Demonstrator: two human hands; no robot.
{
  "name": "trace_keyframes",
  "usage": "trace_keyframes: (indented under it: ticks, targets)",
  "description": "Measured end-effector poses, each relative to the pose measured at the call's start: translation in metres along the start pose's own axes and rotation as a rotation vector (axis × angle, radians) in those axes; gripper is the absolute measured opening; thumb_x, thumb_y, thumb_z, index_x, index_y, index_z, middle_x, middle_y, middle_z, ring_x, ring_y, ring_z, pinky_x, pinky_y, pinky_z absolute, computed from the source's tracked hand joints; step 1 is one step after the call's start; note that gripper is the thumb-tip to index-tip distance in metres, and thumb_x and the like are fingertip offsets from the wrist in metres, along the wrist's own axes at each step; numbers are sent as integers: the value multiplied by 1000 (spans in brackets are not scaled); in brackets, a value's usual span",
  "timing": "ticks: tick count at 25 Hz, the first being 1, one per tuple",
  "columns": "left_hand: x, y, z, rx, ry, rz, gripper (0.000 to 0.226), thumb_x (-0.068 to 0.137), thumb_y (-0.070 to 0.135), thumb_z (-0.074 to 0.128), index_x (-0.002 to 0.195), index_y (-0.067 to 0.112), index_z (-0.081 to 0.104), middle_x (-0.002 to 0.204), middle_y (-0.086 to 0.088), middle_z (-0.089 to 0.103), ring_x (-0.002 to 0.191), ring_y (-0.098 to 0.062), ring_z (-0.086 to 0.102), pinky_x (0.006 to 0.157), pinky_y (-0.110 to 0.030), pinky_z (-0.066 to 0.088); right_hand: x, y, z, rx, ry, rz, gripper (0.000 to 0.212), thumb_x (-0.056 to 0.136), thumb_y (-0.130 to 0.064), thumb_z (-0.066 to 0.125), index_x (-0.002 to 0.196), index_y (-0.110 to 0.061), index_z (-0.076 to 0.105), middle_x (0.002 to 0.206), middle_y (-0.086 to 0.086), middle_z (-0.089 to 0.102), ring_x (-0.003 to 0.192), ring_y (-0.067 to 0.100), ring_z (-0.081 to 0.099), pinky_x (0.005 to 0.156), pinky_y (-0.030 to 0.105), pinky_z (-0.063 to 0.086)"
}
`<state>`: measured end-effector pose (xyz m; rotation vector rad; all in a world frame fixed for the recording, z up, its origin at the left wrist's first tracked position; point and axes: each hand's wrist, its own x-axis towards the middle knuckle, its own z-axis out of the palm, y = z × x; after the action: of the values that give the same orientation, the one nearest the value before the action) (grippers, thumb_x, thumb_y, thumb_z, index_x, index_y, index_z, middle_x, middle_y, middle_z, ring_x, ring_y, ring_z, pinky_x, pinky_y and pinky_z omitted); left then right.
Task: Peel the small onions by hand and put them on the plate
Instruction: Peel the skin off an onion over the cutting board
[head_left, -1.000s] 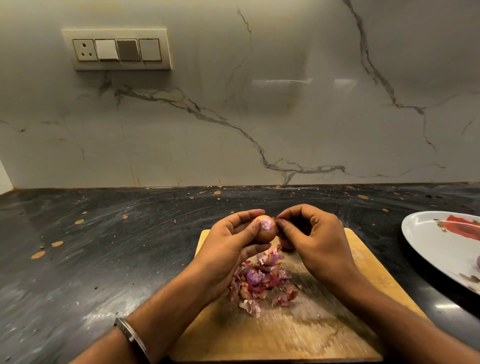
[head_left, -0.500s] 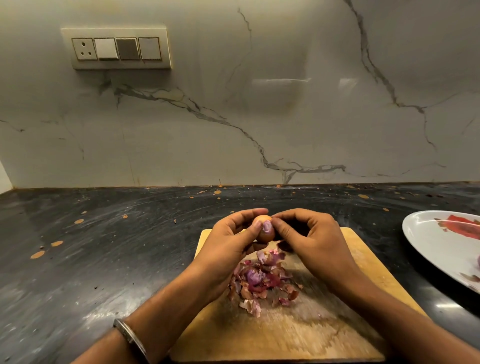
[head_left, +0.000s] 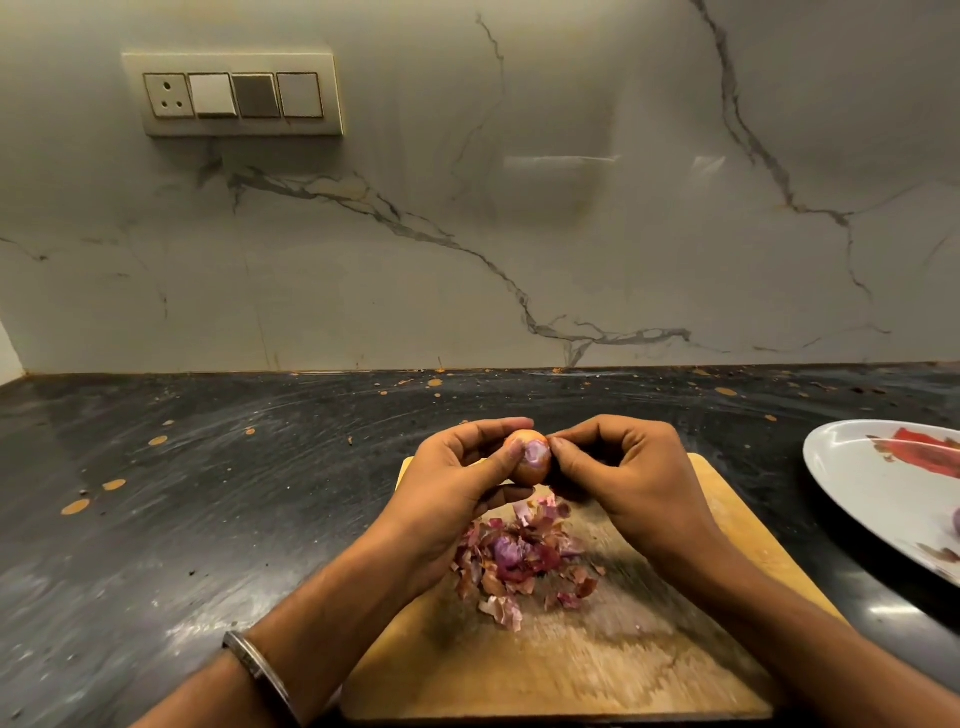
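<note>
Hands (head_left: 447, 483) slightly higher now, both pinching the onion (head_left: 531, 460).

The dark surface (head_left: 208, 519) lies open to the left of the wooden cutting board (head_left: 597, 675) and behind it up to the marble wall (head_left: 519, 260). On the board, a heap of onion peels (head_left: 519, 564) fills the middle between the 2 wrists. The plate (head_left: 872, 483) blocks the right edge, well apart from the board.
</note>
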<state>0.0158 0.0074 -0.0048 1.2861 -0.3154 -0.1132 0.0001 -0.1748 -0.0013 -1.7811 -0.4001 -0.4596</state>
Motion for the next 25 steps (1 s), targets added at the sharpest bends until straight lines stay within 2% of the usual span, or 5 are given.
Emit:
trace_keyframes:
  ticks: [6,13,17,21,25]
  targets:
    - [1,0,0,-22,8,-19,36,80,15,69,116,13,71,114,-13,72,103,-26,71,76,-28,60,2,3,1,81,4,68,9,87,-6,74,89,-13,77,78,2,77,72,16,75,61,21,58]
    - [3,-1,2,-103,-26,-75,29,98,5,52,116,14,72,116,-9,72,105,-22,70,81,-31,59,1,3,1,-83,101,5,17,90,-5,70,89,-21,75,78,0,75,73,16,72,67,40,63]
    - [2,-1,2,-102,-22,-63,29,94,9,58,122,11,66,114,-11,72,97,-19,71,81,-31,59,-1,-1,3,-47,28,-37,9,88,-24,75,97,-24,76,84,-7,76,79,12,73,67,30,62]
    - [-1,-1,4,-83,-32,-40,43,78,17,69,120,10,65,112,-12,73,99,-22,72,78,-28,59,-1,3,3,-75,31,-49,10,88,-14,75,96,-18,79,80,-6,77,74,12,73,64,26,59]
    - [-1,0,5,-110,-7,-25,42,78,17,68,119,8,63,108,-12,74,95,-22,72,70,-27,60,0,4,5,-79,56,-71,13,91,-11,71,89,-24,74,79,-7,74,73,11,73,63,23,59]
